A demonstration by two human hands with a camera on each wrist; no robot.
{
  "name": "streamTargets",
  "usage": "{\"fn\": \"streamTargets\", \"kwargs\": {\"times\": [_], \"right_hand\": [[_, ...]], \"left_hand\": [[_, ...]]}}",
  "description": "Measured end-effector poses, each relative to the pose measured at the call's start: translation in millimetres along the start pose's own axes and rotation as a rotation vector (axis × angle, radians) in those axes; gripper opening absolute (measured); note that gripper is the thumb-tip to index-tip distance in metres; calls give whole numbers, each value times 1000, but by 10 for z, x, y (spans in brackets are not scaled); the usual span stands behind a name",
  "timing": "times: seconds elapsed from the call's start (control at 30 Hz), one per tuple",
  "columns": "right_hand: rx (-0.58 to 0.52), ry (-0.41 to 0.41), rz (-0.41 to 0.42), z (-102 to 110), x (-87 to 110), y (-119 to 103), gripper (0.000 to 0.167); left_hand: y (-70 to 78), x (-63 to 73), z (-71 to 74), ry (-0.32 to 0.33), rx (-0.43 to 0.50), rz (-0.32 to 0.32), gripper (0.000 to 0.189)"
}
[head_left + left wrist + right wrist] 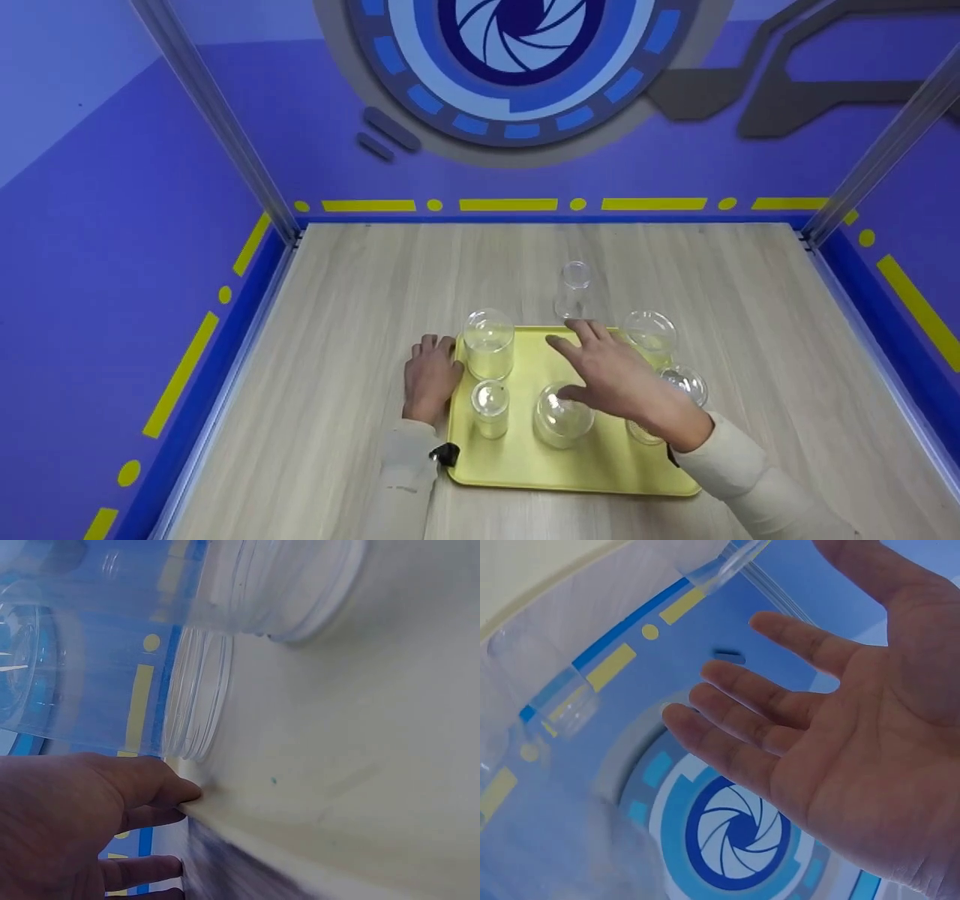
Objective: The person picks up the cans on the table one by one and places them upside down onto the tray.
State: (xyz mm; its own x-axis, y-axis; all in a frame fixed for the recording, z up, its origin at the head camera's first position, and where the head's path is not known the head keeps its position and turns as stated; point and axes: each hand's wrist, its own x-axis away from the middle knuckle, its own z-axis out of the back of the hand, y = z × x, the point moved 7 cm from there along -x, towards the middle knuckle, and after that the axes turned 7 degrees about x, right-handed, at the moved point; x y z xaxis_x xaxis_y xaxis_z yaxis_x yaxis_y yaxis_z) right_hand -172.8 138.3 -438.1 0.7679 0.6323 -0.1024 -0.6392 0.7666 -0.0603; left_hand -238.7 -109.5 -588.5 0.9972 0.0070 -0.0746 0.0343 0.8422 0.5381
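Note:
A yellow tray (525, 472) lies on the table with several clear jars on it. My left hand (433, 375) pinches the tray's left rim, thumb on top, beside a tall wide jar (489, 349). In the left wrist view a jar (196, 690) stands with its threaded end down on the tray, close to the thumb. My right hand (611, 371) hovers over the tray with fingers spread, holding nothing; its thumb overlaps a round jar (564, 427) in the head view. The palm of that hand (855, 735) shows bare in the right wrist view.
A slim clear jar (574, 292) stands on the wooden table just behind the tray. A small jar (490, 412) is at the tray's front left. A wide jar (651, 334) is at its back right; others (686, 382) are partly behind my right arm. Blue walls (247, 97) enclose the table.

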Motion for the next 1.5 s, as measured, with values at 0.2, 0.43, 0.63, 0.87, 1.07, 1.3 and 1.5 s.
{"fn": "streamTargets", "kwargs": {"times": [0.2,0.43,0.63,0.87,1.07,1.3,1.5], "right_hand": [[28,5,-15,154,-47,98,74],[40,-4,-38,237,-72,145,71],[26,6,-36,319,-84,164,72],[2,-4,-46,443,-160,274,71],[15,-12,-52,494,-263,391,70],[-9,-67,-83,450,-375,515,71],[-30,-65,-85,425,-464,615,68]], "left_hand": [[7,4,6,6,5,-6,37],[8,17,7,15,2,-9,36],[7,12,-6,7,-8,-6,36],[-1,24,-13,-10,2,8,37],[4,16,-12,8,5,-6,36],[7,22,-9,8,4,1,36],[14,22,0,12,0,-7,36]]}}
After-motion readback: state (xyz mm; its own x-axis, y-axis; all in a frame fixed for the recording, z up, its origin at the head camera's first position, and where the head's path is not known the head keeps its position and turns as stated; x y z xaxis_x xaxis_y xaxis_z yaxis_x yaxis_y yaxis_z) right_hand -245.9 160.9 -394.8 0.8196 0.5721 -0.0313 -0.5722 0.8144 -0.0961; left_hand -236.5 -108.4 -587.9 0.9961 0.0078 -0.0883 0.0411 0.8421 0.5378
